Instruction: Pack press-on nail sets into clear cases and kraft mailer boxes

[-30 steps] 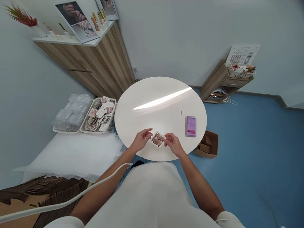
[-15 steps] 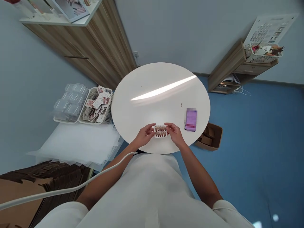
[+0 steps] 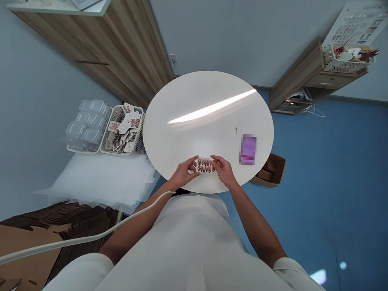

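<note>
A small white card of press-on nails (image 3: pixel 205 165), with two rows of brown and pale almond-shaped nails, is held near the front edge of the round white table (image 3: pixel 182 141). My left hand (image 3: pixel 185 173) grips its left edge between thumb and fingers. At the opposite edge, my right hand (image 3: pixel 222 169) pinches the card with thumb and fingertips. The nails face up towards me. To the right on the tabletop lies a purple, pixelated flat object (image 3: pixel 248 149); its kind is blurred out. A tiny dark piece (image 3: pixel 236 130) rests beyond it.
Left of the table stand a white basket (image 3: pixel 138 139) full of nail cards and a tray of clear plastic boxes (image 3: pixel 91 125). White sheets (image 3: pixel 100 176) are stacked below them. An open cardboard box (image 3: pixel 278 171) sits on the floor at right. A white cable (image 3: pixel 91 239) crosses my left arm.
The view has shifted slightly, so the furniture and table appear moved. Both hands still hold the nail card in nearly the same place.
</note>
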`<move>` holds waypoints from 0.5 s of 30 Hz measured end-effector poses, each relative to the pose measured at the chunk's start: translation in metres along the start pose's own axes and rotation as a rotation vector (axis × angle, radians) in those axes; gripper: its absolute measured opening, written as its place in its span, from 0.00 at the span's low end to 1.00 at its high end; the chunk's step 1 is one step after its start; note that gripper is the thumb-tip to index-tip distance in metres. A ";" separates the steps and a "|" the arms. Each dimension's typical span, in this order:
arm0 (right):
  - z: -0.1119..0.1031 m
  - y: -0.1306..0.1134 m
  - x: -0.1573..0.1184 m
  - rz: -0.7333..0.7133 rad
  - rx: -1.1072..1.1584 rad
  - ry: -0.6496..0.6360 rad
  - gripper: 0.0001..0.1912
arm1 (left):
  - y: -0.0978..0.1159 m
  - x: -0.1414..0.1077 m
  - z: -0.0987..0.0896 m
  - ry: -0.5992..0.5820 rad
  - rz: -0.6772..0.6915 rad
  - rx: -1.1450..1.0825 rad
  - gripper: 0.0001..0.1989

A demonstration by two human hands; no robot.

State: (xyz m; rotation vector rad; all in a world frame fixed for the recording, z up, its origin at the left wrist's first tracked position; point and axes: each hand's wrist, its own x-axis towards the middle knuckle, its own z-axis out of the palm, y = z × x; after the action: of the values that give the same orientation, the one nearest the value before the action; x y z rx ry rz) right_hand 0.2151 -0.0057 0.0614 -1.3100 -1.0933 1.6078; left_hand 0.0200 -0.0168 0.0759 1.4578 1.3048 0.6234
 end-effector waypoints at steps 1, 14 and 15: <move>0.001 0.001 -0.001 0.002 -0.016 -0.018 0.21 | -0.003 0.000 -0.003 -0.004 0.006 -0.008 0.33; 0.079 0.010 0.016 -0.066 -0.478 -0.060 0.36 | -0.044 -0.011 -0.066 0.098 -0.022 -0.048 0.32; 0.090 0.011 0.022 -0.077 -0.507 -0.060 0.36 | -0.049 -0.012 -0.072 0.117 -0.024 -0.045 0.32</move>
State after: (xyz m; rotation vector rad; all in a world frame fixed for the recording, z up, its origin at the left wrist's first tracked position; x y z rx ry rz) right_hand 0.1226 -0.0018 0.0527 -1.5191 -1.6415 1.3658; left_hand -0.0664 -0.0095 0.0579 1.3840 1.3882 0.7270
